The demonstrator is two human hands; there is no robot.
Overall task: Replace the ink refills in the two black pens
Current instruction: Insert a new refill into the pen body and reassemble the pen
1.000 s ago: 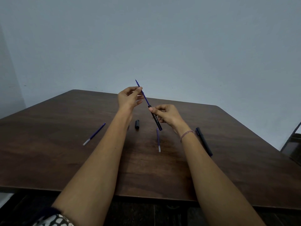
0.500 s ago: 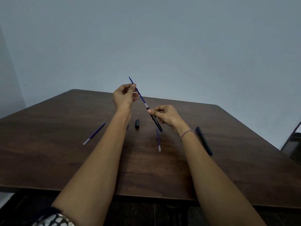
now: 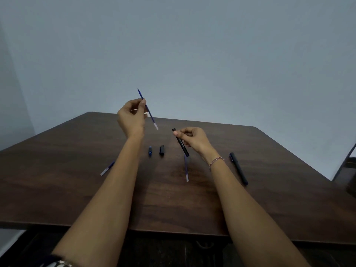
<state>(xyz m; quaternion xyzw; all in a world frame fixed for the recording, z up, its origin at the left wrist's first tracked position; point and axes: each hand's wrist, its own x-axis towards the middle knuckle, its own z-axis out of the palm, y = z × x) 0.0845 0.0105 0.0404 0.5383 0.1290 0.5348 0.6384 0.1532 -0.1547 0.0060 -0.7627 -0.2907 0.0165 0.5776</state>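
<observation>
Three blue refills [image 3: 152, 117], two black pens [image 3: 238, 168], one black cap [image 3: 161, 150] and one small blue piece [image 3: 150, 151], all on or above the table [image 3: 57, 151].

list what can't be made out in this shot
Head view only:
Print on the barrel: too small to read.
Far end of the left refill: behind the left forearm.
Top end of the middle refill: behind the barrel.
The dark object at the right edge: cut off by the frame.

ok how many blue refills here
3. Raised refill in the left hand; left refill on the table, partly hidden by the forearm; middle refill on the table below the pen barrel.
</observation>
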